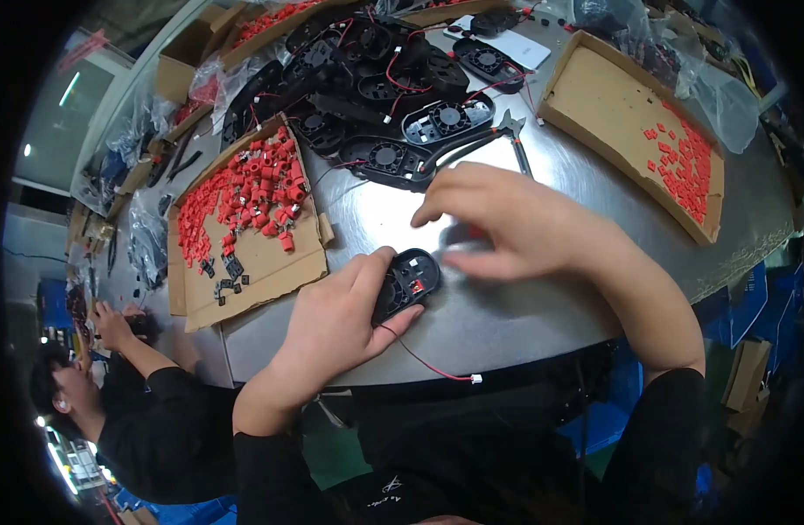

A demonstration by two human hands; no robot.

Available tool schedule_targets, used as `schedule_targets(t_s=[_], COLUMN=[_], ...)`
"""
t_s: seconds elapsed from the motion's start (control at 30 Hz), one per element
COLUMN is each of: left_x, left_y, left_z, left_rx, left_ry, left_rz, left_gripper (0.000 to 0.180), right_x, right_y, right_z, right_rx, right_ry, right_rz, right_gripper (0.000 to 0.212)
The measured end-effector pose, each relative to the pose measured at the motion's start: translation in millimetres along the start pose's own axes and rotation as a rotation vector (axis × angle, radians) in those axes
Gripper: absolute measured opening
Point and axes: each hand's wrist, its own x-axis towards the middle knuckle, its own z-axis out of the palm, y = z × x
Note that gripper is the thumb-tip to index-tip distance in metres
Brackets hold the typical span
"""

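My left hand is closed around a black plastic fan housing, tilted up above the front of the steel table. Inside the housing sits a small red part, beside a fan that my fingers partly cover. A thin red wire trails from it to a white connector. Just right of the housing is my right hand, its thumb and forefinger spread apart. Between them shows a blurred dark and red patch; whether it is a held part I cannot tell.
A cardboard tray of red caps and small black pieces lies left; another tray with small red pieces lies right. Black fan housings pile up at the back beside cutting pliers. A co-worker sits at left.
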Motion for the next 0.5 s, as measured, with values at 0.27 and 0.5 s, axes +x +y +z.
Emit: schedule_targets(t_s=[0.27, 0.5], left_x=[3, 2], left_y=[-5, -4], left_z=[3, 1], left_rx=[-0.022, -0.070], left_ry=[0.041, -0.032], left_rz=[0.057, 0.000], left_gripper=[0.061, 0.062], right_x=[12, 13], right_y=[-13, -13], right_z=[51, 60], right_rx=[0.148, 0.147], right_ry=[0.081, 0.125], right_rz=[-0.003, 0.127], right_gripper=[0.106, 0.116])
